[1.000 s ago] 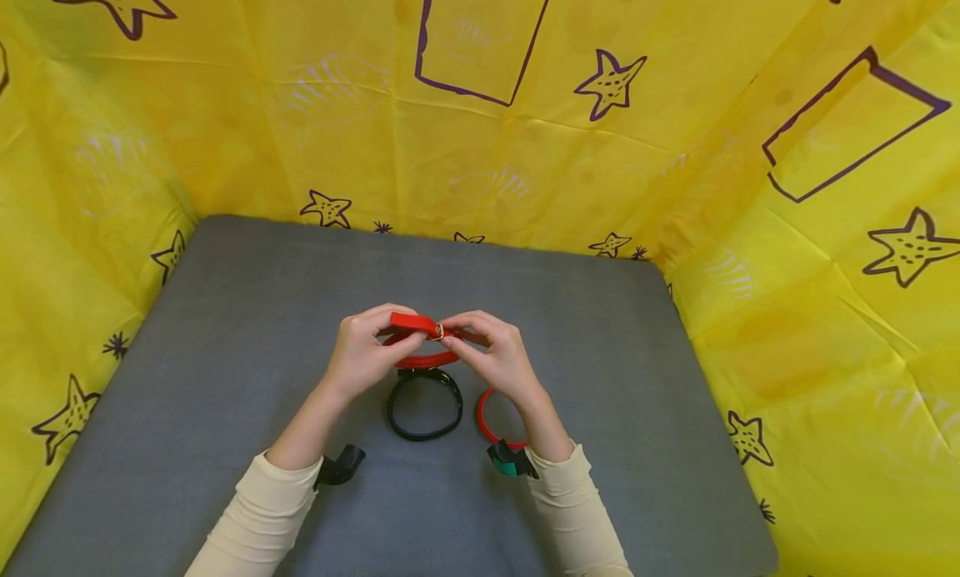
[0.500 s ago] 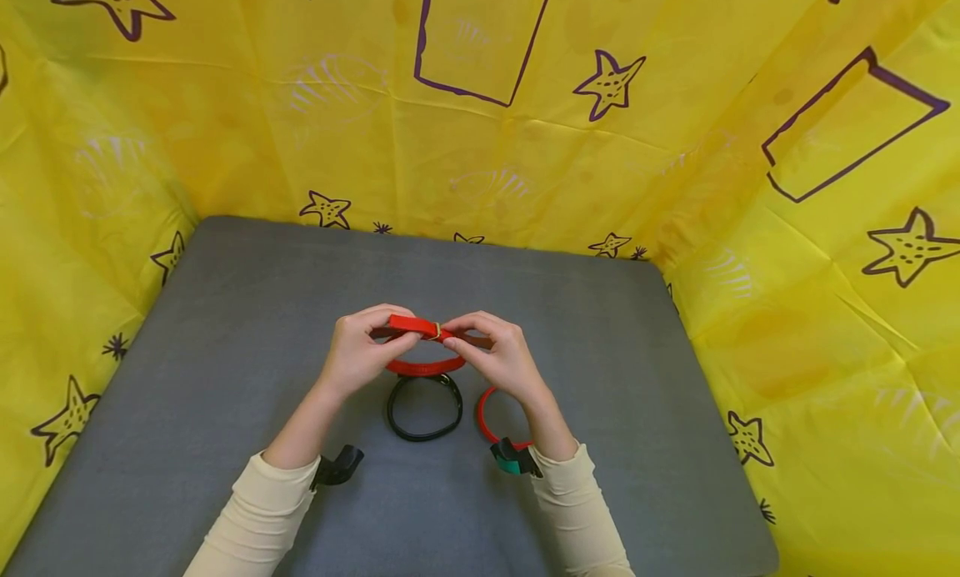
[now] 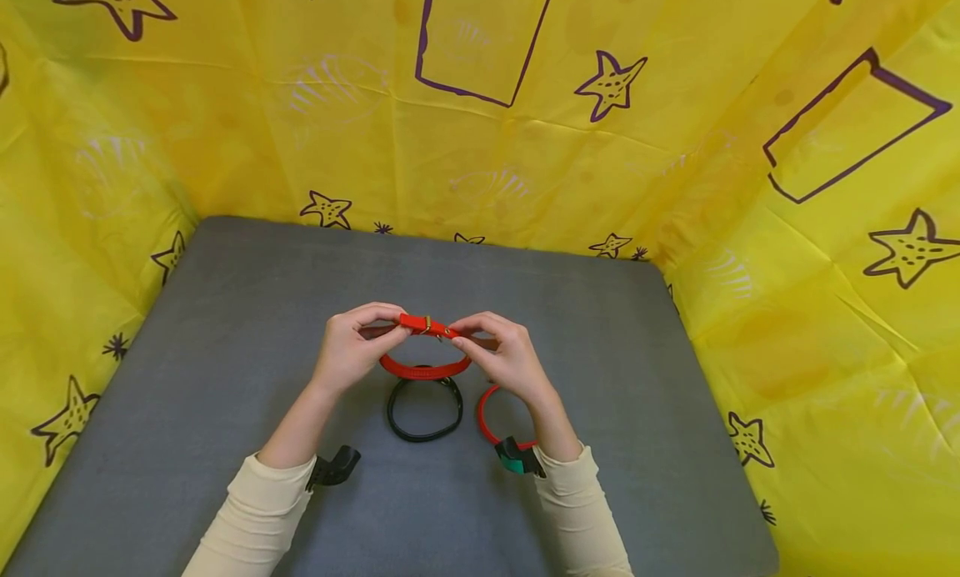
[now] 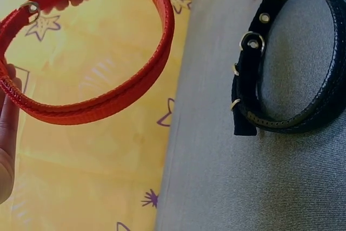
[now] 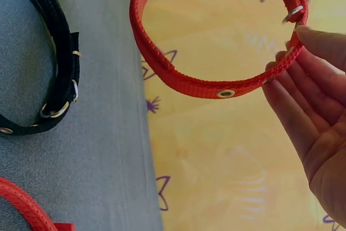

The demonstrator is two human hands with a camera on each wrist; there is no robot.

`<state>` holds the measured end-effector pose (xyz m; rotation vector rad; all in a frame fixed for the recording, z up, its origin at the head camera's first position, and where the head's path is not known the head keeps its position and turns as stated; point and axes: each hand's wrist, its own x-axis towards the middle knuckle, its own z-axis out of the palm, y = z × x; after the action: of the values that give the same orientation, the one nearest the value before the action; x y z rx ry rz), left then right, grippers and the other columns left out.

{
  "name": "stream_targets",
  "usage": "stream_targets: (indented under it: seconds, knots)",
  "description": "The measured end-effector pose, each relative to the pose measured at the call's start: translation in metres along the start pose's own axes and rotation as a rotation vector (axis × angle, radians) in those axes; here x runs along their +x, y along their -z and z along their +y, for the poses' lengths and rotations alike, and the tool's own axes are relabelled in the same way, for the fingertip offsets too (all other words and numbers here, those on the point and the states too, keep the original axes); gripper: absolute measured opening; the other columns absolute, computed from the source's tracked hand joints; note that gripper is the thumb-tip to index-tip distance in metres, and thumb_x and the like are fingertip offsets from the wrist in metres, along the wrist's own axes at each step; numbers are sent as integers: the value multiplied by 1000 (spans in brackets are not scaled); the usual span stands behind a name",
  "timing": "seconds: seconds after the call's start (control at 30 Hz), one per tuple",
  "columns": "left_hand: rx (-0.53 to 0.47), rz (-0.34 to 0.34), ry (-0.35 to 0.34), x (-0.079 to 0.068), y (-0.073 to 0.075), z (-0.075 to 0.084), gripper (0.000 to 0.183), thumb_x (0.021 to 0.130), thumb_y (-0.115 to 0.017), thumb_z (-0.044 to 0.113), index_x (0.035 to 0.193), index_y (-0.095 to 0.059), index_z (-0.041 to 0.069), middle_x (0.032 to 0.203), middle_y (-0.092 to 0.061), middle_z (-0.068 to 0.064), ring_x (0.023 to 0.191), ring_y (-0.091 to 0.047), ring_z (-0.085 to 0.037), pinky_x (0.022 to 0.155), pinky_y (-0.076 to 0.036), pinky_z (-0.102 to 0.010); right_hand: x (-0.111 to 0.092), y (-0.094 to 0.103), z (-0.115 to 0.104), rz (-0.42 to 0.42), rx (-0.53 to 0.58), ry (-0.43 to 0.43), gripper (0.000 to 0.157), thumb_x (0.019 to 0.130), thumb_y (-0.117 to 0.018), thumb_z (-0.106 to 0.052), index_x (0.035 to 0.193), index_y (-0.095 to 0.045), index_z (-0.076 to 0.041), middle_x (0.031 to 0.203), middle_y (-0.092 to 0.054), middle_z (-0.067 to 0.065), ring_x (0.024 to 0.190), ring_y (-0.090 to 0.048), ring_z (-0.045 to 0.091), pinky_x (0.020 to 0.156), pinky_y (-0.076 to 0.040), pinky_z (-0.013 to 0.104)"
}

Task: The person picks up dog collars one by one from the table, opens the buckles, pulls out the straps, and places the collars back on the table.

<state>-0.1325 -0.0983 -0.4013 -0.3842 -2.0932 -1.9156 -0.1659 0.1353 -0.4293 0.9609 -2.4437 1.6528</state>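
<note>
Held up in both hands is a red collar point(image 3: 424, 370) with metal eyelets and a buckle, looped into a ring. My left hand point(image 3: 351, 348) pinches its far side just left of the buckle point(image 3: 427, 324). Just right of the buckle, my right hand point(image 3: 504, 356) pinches the strap between thumb and fingers, as the right wrist view of that hand point(image 5: 324, 106) shows. A black collar point(image 3: 424, 437), buckled into a ring, lies on the table below. Beside it a second red collar point(image 3: 483, 418) is partly hidden by the right wrist and its camera.
The grey table point(image 3: 600, 352) has yellow cloth point(image 3: 480, 143) with drawn starfish hanging around its far and side edges. Dark wrist cameras, such as the left one point(image 3: 335, 466), stick out from both cuffs.
The hands have moved slightly apart along the held strap. The buckle has shifted a little left, toward the left hand, and the loop now shows wider. The collars on the table stay put.
</note>
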Motion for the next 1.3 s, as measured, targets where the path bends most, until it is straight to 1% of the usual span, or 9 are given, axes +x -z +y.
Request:
stream_targets:
  seconds: [0.2, 0.3, 0.4, 0.53, 0.73, 0.9, 1.0, 1.1, 1.3]
  knots:
    - [-7, -16, 26, 0, 0, 2, 10, 78, -73, -15, 87, -69, -14, 93, -67, -27, 75, -68, -6, 71, -56, -21, -1, -1, 0, 2, 34, -22, 18, 89, -71, -9, 108, -71, -7, 103, -68, 5, 92, -67, 17, 78, -57, 38]
    - [7, -28, 20, -1, 0, 3, 9, 79, -73, -14, 87, -70, -13, 92, -67, -26, 75, -69, -10, 71, -57, -23, -1, -3, -2, 1, 52, -13, 23, 87, -73, -4, 110, -70, -3, 105, -68, 9, 95, -67, 22, 80, -57, 37]
    - [27, -45, 7, -1, -2, 3, 9, 79, -73, -13, 87, -71, -10, 90, -68, -22, 76, -69, -13, 72, -58, -27, 1, -5, -4, -12, 52, 10, 26, 87, -73, -5, 113, -69, -3, 108, -68, 8, 97, -67, 22, 82, -56, 35]
    - [70, -68, -26, -3, -4, 4, 9, 79, -74, -11, 88, -72, -7, 90, -70, -17, 77, -68, -9, 74, -58, -30, 4, -7, -8, -30, 34, 40, 23, 88, -72, -11, 111, -71, -6, 106, -68, 3, 97, -66, 18, 84, -56, 35]
    - [79, -68, -53, -4, -5, 5, 9, 79, -74, -10, 87, -73, -5, 90, -71, -15, 77, -66, -4, 74, -56, -24, 4, -7, -10, -24, 20, 35, 19, 88, -73, -7, 107, -72, -5, 102, -68, 4, 93, -66, 17, 82, -56, 33]
    - [73, -52, -39, -5, -4, 4, 8, 80, -73, -11, 86, -72, -5, 88, -70, -16, 77, -66, -5, 73, -57, -26, 4, -4, -28, -16, 43, 22, 19, 87, -71, 1, 105, -71, 3, 99, -68, 13, 91, -67, 24, 79, -57, 37]
    - [63, -44, -24, -5, -3, 4, 7, 81, -73, -10, 86, -72, -5, 88, -70, -16, 76, -66, -5, 72, -58, -30, 4, -2, -38, -9, 50, 11, 17, 86, -71, 4, 103, -70, 6, 98, -68, 15, 90, -67, 23, 78, -58, 36]
    - [56, -39, -4, -5, -3, 4, 7, 81, -73, -9, 86, -71, -6, 88, -70, -17, 75, -66, -3, 71, -58, -30, 4, -3, -33, -6, 63, 5, 17, 86, -71, 4, 103, -70, 5, 98, -68, 13, 90, -67, 20, 77, -58, 34]
    - [55, -35, 19, -5, -5, 6, 7, 81, -74, -9, 87, -71, -7, 89, -70, -18, 77, -66, -4, 72, -58, -30, 2, -9, -4, -12, 101, -7, 22, 86, -73, -6, 108, -73, -2, 101, -69, 5, 91, -67, 16, 76, -58, 32]
